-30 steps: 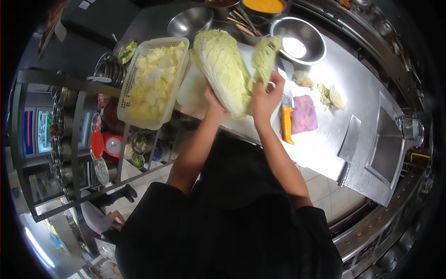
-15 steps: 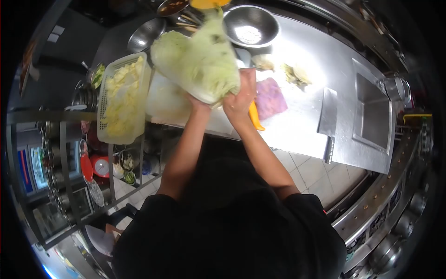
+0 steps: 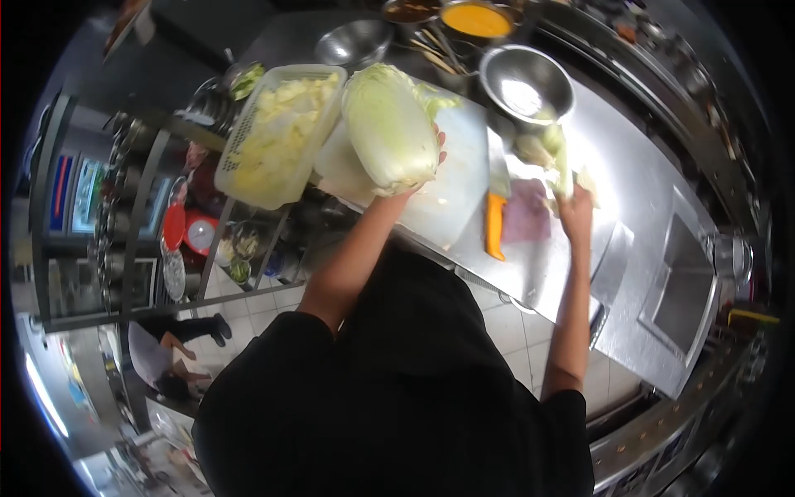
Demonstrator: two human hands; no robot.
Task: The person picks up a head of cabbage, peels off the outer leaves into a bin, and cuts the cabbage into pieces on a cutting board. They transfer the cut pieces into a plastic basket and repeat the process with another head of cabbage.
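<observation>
A napa cabbage (image 3: 391,128) is above the white cutting board (image 3: 460,186), tilted, its base toward me. My left hand (image 3: 407,189) holds it from beneath and from the right side, with fingertips showing at its edge. Farther right, my right hand (image 3: 576,205) is closed on a pale green cabbage leaf (image 3: 563,157) above the steel counter. Loose leaf pieces (image 3: 534,151) lie beside it. Between the hands are a knife with an orange handle (image 3: 495,225) and a purple cloth (image 3: 527,212).
A white basket of cut cabbage (image 3: 277,137) stands left of the board. Beyond are steel bowls (image 3: 525,83) and a pot of orange liquid (image 3: 476,18). A cleaver (image 3: 611,265) and a sink (image 3: 681,290) are at the right. Another person (image 3: 153,352) is at the lower left.
My hands have separated. The right one has moved right and now grips a leaf; the left still holds the cabbage. The view has shifted, so the counter appears farther right.
</observation>
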